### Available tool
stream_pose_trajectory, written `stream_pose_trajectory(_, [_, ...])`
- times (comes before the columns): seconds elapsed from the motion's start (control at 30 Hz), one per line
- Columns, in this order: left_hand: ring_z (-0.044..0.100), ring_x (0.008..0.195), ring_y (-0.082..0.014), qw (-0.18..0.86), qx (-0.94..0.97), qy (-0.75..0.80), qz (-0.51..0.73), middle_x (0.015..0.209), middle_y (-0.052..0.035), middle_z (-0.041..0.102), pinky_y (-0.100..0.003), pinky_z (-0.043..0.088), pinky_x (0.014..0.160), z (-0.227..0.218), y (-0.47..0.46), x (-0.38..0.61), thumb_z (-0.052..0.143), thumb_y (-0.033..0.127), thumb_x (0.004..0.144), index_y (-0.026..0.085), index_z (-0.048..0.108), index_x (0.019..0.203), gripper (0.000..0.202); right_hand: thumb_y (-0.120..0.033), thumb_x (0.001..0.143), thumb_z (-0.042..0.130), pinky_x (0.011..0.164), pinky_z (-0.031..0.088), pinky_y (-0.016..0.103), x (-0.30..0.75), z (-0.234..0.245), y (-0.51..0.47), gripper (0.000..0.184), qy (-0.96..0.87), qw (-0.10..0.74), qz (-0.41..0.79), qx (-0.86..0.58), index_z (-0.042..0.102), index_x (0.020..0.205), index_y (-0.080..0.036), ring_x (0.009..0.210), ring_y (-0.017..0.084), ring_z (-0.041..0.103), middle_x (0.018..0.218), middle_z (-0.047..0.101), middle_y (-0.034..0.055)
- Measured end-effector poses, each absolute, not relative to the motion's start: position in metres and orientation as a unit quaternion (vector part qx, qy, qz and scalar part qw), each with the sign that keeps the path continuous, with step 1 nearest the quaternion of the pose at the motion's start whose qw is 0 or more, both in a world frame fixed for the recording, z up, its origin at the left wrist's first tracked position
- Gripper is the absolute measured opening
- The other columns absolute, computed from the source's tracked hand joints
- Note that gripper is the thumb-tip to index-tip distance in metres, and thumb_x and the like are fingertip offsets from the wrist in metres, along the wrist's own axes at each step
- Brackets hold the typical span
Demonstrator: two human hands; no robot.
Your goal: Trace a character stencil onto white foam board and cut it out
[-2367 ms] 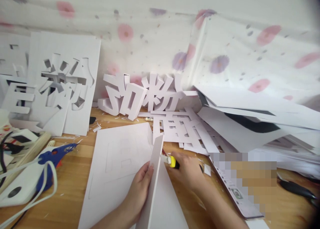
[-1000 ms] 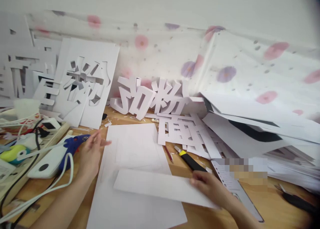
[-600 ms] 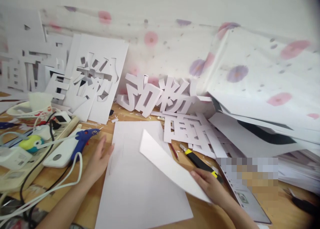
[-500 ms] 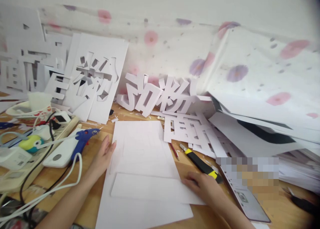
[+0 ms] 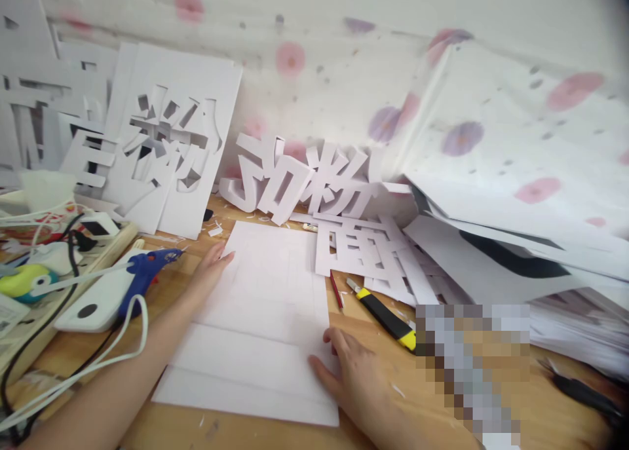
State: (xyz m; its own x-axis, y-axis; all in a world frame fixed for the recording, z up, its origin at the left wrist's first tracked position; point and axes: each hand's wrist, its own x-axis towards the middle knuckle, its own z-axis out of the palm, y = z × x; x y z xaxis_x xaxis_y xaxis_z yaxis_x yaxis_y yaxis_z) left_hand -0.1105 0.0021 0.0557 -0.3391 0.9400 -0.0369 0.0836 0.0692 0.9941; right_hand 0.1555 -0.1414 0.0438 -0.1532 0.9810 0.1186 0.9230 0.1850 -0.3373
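White foam-board sheets [image 5: 275,286] lie flat before me on the wooden desk, faint lines showing on the upper part. A plain white strip [image 5: 246,365] covers the lower part of the stack. My left hand [image 5: 211,273] rests along the upper left edge, fingers stretched out, thumb by the board. At the lower right edge is my right hand [image 5: 351,371], its thumb and forefinger apart and touching or nearly touching the strip. To its right are a yellow-and-black utility knife [image 5: 386,319] and a dark red pencil [image 5: 337,289].
Cut-out white characters [image 5: 285,181] and cut boards [image 5: 187,142] stand along the back. A blue glue gun [image 5: 142,273], cables and a power strip [image 5: 105,260] crowd the left. Paper sheets [image 5: 491,260] pile up at right, near black-handled pliers-like tool [image 5: 584,391] and a blurred-out patch.
The strip has moved left and now lies across the board's lower part, its right end no longer sticking out. My right hand has moved left with it. The view has shifted slightly.
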Motion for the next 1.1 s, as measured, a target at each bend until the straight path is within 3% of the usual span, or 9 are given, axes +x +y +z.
stream_pose_trajectory(0.2, [0.042, 0.122, -0.0247, 0.324, 0.487, 0.626, 0.517, 0.127, -0.0072, 0.052, -0.037, 0.030, 0.102, 0.051, -0.011, -0.122, 0.066, 0.022, 0.065, 0.022, 0.058, 0.107, 0.043, -0.038, 0.083, 0.052, 0.072, 0.047, 0.038, 0.160, 0.047, -0.146, 0.021, -0.775, 0.213, 0.053, -0.592, 0.058, 0.092, -0.020, 0.084, 0.024, 0.057, 0.091, 0.060, 0.0086])
stream_pose_trajectory(0.27, [0.052, 0.111, -0.0239, 0.315, 0.525, 0.620, 0.490, 0.114, -0.0052, 0.061, -0.036, 0.036, 0.097, 0.055, -0.030, -0.128, 0.064, 0.028, 0.066, 0.024, 0.057, 0.110, 0.044, -0.036, 0.082, 0.054, 0.076, 0.048, 0.039, 0.165, 0.050, -0.150, 0.026, -0.793, 0.214, 0.084, -0.564, 0.058, 0.101, -0.020, 0.091, 0.024, 0.057, 0.100, 0.060, 0.0098])
stream_pose_trajectory(0.33, [0.062, 0.091, -0.0260, 0.297, 0.552, 0.636, 0.450, 0.085, -0.0038, 0.069, -0.042, 0.040, 0.091, 0.059, -0.052, -0.135, 0.064, 0.034, 0.068, 0.025, 0.055, 0.116, 0.049, -0.038, 0.076, 0.060, 0.081, 0.048, 0.041, 0.170, 0.048, -0.155, 0.040, -0.819, 0.201, 0.107, -0.527, 0.056, 0.113, -0.021, 0.100, 0.026, 0.055, 0.111, 0.058, 0.0108])
stream_pose_trajectory(0.37, [0.062, 0.089, -0.0261, 0.231, 0.582, 0.660, 0.415, 0.083, -0.0029, 0.069, -0.043, 0.039, 0.091, 0.060, -0.062, -0.139, 0.061, 0.037, 0.071, 0.026, 0.051, 0.120, 0.051, -0.038, 0.073, 0.063, 0.083, 0.047, 0.043, 0.172, 0.046, -0.158, 0.048, -0.832, 0.197, 0.110, -0.507, 0.054, 0.118, -0.022, 0.104, 0.028, 0.053, 0.116, 0.057, 0.0111])
stream_pose_trajectory(0.47, [0.048, 0.112, -0.0301, 0.040, 0.655, 0.652, 0.380, 0.113, -0.0104, 0.060, -0.045, 0.030, 0.100, 0.058, -0.086, -0.151, 0.051, 0.037, 0.075, 0.019, 0.045, 0.126, 0.054, -0.036, 0.072, 0.065, 0.089, 0.044, 0.047, 0.176, 0.034, -0.167, 0.057, -0.858, 0.201, 0.088, -0.463, 0.050, 0.125, -0.022, 0.113, 0.030, 0.048, 0.125, 0.053, 0.0106])
stream_pose_trajectory(0.53, [0.042, 0.119, -0.0310, -0.017, 0.678, 0.634, 0.371, 0.124, -0.0134, 0.051, -0.046, 0.028, 0.102, 0.051, -0.099, -0.159, 0.047, 0.034, 0.077, 0.016, 0.045, 0.125, 0.052, -0.033, 0.075, 0.062, 0.092, 0.042, 0.048, 0.177, 0.028, -0.169, 0.052, -0.866, 0.208, 0.066, -0.450, 0.050, 0.125, -0.022, 0.113, 0.028, 0.049, 0.123, 0.055, 0.0088])
stream_pose_trajectory(0.73, [0.042, 0.121, -0.0228, 0.040, 0.705, 0.612, 0.356, 0.130, -0.0039, 0.047, -0.041, 0.031, 0.103, 0.032, -0.148, -0.166, 0.037, 0.021, 0.082, 0.029, 0.042, 0.126, 0.045, -0.036, 0.078, 0.060, 0.091, 0.044, 0.049, 0.179, 0.029, -0.166, 0.042, -0.877, 0.219, 0.056, -0.425, 0.055, 0.119, -0.024, 0.106, 0.027, 0.055, 0.115, 0.062, 0.0070])
stream_pose_trajectory(0.93, [0.035, 0.127, -0.0248, 0.114, 0.751, 0.594, 0.266, 0.139, -0.0003, 0.039, -0.039, 0.034, 0.102, 0.025, -0.185, -0.168, 0.057, 0.035, 0.077, 0.035, 0.033, 0.134, 0.062, -0.039, 0.076, 0.062, 0.091, 0.043, 0.051, 0.182, 0.028, -0.167, 0.047, -0.876, 0.217, 0.070, -0.426, 0.054, 0.120, -0.025, 0.109, 0.029, 0.054, 0.114, 0.062, 0.0078])
stream_pose_trajectory(1.1, [0.047, 0.119, -0.0252, 0.118, 0.732, 0.614, 0.270, 0.135, 0.0004, 0.046, -0.036, 0.040, 0.097, 0.021, -0.179, -0.181, 0.065, 0.041, 0.070, 0.037, 0.034, 0.133, 0.071, -0.039, 0.076, 0.062, 0.093, 0.042, 0.051, 0.186, 0.029, -0.167, 0.050, -0.881, 0.213, 0.067, -0.418, 0.051, 0.123, -0.024, 0.111, 0.029, 0.052, 0.116, 0.061, 0.0075])
